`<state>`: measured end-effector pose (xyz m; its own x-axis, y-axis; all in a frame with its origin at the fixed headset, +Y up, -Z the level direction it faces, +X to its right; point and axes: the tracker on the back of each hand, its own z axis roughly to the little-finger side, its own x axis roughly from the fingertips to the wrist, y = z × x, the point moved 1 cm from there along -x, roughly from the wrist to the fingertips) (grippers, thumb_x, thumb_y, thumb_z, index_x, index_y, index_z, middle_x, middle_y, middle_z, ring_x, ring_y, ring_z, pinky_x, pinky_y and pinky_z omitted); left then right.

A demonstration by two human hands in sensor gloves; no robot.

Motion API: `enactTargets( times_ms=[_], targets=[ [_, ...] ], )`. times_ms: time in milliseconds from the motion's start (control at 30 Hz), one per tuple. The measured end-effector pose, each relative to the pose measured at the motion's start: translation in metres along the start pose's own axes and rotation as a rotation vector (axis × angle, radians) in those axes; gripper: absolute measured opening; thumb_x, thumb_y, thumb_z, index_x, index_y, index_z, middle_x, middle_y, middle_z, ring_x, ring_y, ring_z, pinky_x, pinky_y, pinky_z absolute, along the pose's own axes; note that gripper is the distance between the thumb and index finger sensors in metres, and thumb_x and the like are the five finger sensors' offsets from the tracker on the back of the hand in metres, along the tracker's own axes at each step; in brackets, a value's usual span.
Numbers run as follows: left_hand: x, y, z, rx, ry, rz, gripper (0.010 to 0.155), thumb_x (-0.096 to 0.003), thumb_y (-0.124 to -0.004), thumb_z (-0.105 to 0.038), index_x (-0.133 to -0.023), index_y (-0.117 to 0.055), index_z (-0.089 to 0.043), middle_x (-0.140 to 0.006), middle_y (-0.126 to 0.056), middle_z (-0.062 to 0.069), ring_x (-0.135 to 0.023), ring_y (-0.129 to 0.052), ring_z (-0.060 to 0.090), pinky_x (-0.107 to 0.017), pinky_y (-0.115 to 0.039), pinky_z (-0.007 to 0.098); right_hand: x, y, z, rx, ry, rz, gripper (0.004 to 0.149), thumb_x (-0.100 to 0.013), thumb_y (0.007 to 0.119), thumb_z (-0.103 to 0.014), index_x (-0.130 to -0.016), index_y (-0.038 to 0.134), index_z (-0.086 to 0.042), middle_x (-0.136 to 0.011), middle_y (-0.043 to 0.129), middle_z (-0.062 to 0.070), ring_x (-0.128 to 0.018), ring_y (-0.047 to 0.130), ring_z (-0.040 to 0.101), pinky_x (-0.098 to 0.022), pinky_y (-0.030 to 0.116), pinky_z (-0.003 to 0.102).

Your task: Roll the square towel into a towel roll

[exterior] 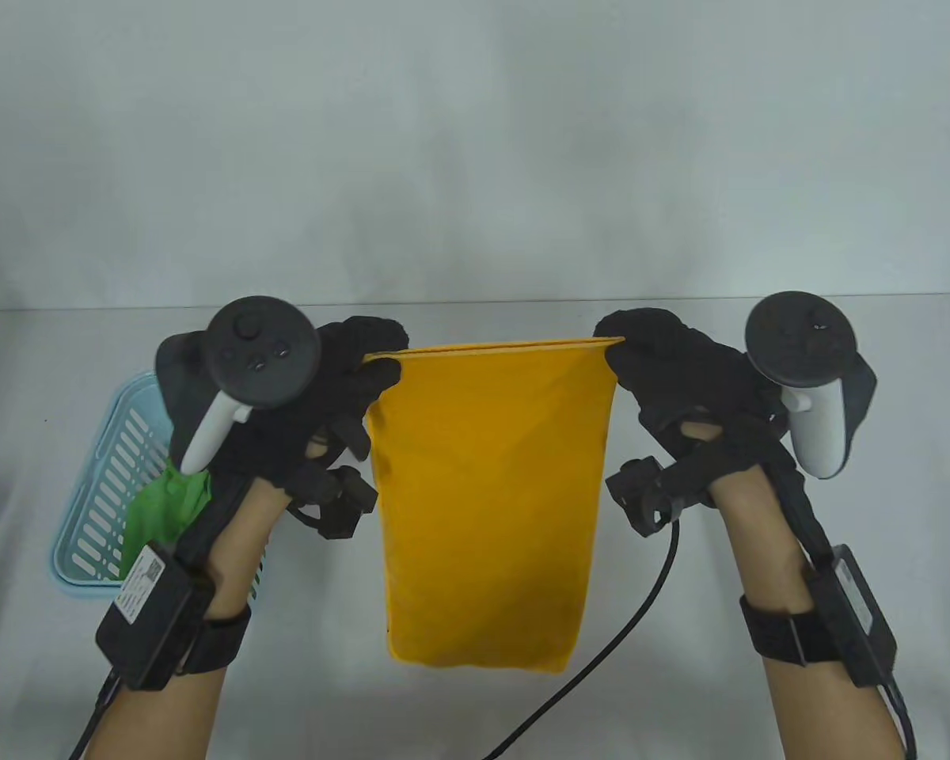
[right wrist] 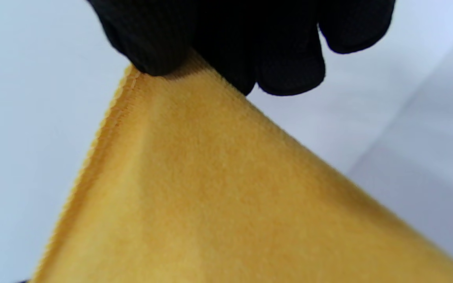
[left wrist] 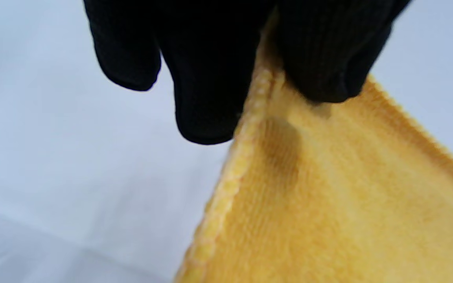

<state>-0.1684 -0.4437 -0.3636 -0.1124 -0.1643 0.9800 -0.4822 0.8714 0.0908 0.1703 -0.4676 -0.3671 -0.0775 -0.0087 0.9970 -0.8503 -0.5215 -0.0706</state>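
A yellow towel (exterior: 487, 507) hangs in the air above the table, stretched flat between my two hands. My left hand (exterior: 364, 368) pinches its top left corner. My right hand (exterior: 629, 352) pinches its top right corner. The towel's lower edge hangs down toward the front of the table. In the left wrist view the towel (left wrist: 328, 196) runs out from between my gloved fingers (left wrist: 207, 102) and thumb. The right wrist view shows the same pinch on the towel (right wrist: 230, 196) by the right hand's fingers (right wrist: 289, 63).
A light blue slotted basket (exterior: 107, 483) stands at the left, partly behind my left forearm, with a green cloth (exterior: 162, 507) in it. A black cable (exterior: 602, 633) lies on the white table (exterior: 720, 697) to the towel's right.
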Motion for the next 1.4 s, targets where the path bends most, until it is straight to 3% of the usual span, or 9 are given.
enactTargets(
  times_ms=[133,300,400,467,600,800,1000,1233,1400],
  targets=[
    [-0.036,-0.038,0.012,-0.111,0.124,0.047,0.041,-0.0380,-0.086,-0.036,-0.079,-0.088,-0.040,-0.082,-0.096,-0.011,-0.076,-0.101,0.019,-0.068,-0.073,0.053,-0.038,0.023,0.026,0.087,0.110,0.075,0.038,-0.036,0.083,-0.035,-0.074,0.086,-0.037,-0.078,0.090,-0.001,-0.071,0.091,0.030,-0.059,0.070,0.056],
    [-0.043,-0.003,-0.008,-0.012,0.070,-0.137,0.041,-0.0385,-0.085,-0.037,-0.079,-0.087,-0.042,-0.086,-0.092,-0.013,-0.081,-0.097,0.017,-0.071,-0.071,0.052,-0.045,-0.004,-0.007,-0.047,0.017,0.173,0.038,-0.037,0.082,-0.035,-0.074,0.085,-0.040,-0.084,0.087,-0.002,-0.076,0.088,0.030,-0.061,0.068,0.055],
    [-0.042,0.002,-0.014,-0.015,0.047,-0.130,0.042,-0.0397,-0.084,-0.037,-0.081,-0.085,-0.043,-0.088,-0.091,-0.013,-0.083,-0.095,0.017,-0.072,-0.070,0.053,-0.044,-0.012,-0.013,-0.031,-0.005,0.193,0.038,-0.037,0.082,-0.036,-0.074,0.084,-0.041,-0.085,0.085,-0.002,-0.077,0.086,0.030,-0.062,0.067,0.055],
    [-0.043,-0.012,-0.011,-0.062,0.061,-0.102,0.042,-0.0398,-0.084,-0.037,-0.081,-0.085,-0.043,-0.088,-0.091,-0.013,-0.083,-0.096,0.017,-0.072,-0.070,0.053,-0.046,-0.005,-0.002,0.029,0.018,0.173,0.038,-0.037,0.081,-0.036,-0.075,0.084,-0.041,-0.086,0.085,-0.002,-0.078,0.086,0.030,-0.062,0.067,0.055],
    [-0.042,-0.065,0.008,-0.134,0.109,-0.011,0.042,-0.0393,-0.084,-0.036,-0.081,-0.086,-0.042,-0.088,-0.091,-0.012,-0.083,-0.096,0.018,-0.071,-0.070,0.053,-0.047,0.027,0.048,0.104,0.090,0.110,0.038,-0.037,0.081,-0.035,-0.075,0.084,-0.040,-0.087,0.084,-0.002,-0.079,0.086,0.030,-0.062,0.067,0.056],
    [-0.020,-0.120,0.040,-0.158,0.122,0.104,0.042,-0.0393,-0.084,-0.036,-0.081,-0.086,-0.041,-0.087,-0.092,-0.012,-0.082,-0.097,0.019,-0.070,-0.071,0.053,-0.030,0.062,0.107,0.084,0.139,-0.013,0.038,-0.038,0.081,-0.034,-0.075,0.083,-0.038,-0.087,0.084,-0.002,-0.079,0.086,0.031,-0.062,0.067,0.056],
    [0.022,-0.165,0.067,-0.179,0.071,0.259,0.043,-0.0390,-0.084,-0.035,-0.082,-0.086,-0.039,-0.084,-0.094,-0.011,-0.079,-0.098,0.019,-0.068,-0.072,0.052,0.004,0.091,0.153,0.134,0.135,-0.186,0.038,-0.038,0.081,-0.034,-0.076,0.083,-0.035,-0.082,0.090,-0.004,-0.076,0.089,0.032,-0.061,0.069,0.056],
    [0.071,-0.205,0.088,-0.130,0.050,0.430,0.044,-0.0391,-0.084,-0.036,-0.083,-0.086,-0.037,-0.084,-0.094,-0.009,-0.078,-0.098,0.021,-0.067,-0.073,0.052,0.041,0.109,0.191,0.195,0.142,-0.307,0.039,-0.037,0.081,-0.034,-0.076,0.083,-0.034,-0.081,0.091,-0.004,-0.075,0.090,0.031,-0.060,0.069,0.056],
    [0.087,-0.226,0.094,-0.132,0.040,0.497,0.043,-0.0389,-0.084,-0.035,-0.082,-0.086,-0.035,-0.084,-0.093,-0.008,-0.078,-0.098,0.022,-0.066,-0.073,0.052,0.050,0.119,0.209,0.204,0.182,-0.381,0.039,-0.037,0.081,-0.033,-0.076,0.083,-0.033,-0.081,0.091,-0.003,-0.074,0.090,0.031,-0.060,0.069,0.056]
  ],
)
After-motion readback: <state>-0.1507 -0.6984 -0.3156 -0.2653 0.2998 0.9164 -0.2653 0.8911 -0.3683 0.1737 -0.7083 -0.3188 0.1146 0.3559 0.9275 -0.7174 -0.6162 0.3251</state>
